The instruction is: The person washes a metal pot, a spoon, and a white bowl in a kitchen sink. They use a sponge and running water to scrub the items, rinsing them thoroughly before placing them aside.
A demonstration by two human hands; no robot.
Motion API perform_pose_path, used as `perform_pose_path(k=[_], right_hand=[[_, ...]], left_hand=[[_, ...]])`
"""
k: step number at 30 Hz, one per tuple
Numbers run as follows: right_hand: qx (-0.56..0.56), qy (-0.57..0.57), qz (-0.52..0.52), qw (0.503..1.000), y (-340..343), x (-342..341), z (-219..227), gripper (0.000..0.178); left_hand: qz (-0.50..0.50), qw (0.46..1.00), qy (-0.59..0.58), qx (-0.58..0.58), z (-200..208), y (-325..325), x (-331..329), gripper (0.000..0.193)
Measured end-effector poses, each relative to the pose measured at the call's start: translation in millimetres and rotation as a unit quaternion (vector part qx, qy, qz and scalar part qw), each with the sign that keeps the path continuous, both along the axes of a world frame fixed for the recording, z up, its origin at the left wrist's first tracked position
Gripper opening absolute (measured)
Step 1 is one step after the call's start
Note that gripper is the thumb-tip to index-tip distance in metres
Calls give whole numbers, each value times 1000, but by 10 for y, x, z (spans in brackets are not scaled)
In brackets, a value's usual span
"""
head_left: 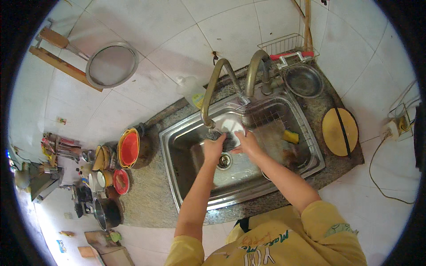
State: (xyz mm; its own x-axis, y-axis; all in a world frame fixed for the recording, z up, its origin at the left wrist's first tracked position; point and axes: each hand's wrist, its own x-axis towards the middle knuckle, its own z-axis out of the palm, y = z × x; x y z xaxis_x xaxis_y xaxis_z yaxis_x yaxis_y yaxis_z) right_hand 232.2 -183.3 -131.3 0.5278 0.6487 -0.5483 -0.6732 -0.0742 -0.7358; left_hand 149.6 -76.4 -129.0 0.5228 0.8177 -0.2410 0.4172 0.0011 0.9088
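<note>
Facing white wall tiles (173, 26), wore a yellow shirt (293, 226) with green and white lettering; had right hand (246, 144) clamped on a round white dish (230, 125) near the back edge of the steel sink (182, 155); held left hand (214, 147) beside it, couldn't tell whether with fingers closed.

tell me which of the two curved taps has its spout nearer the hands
The tap on the left: its spout comes down close to the left hand, while the other tap stands farther off, to the right.
</note>
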Motion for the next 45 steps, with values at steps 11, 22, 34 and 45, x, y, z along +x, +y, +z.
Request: perform_pose_path(k=[11,22,34,45], right_hand=[[-108,-358,91,923,76,-143,-47,30],[-96,-279,136,946,52,-157,178,24],[-2,-87,-49,995,28,-240,30,27],[-234,-543,207,779,-115,-255,190,45]], left_hand=[[-279,696,139,646,635,101,131,24],[-366,661,58,653,672,132,188,27],[76,926,-130,-347,0,-291,-123,24],[-235,802,217,505,328,18,-279,22]])
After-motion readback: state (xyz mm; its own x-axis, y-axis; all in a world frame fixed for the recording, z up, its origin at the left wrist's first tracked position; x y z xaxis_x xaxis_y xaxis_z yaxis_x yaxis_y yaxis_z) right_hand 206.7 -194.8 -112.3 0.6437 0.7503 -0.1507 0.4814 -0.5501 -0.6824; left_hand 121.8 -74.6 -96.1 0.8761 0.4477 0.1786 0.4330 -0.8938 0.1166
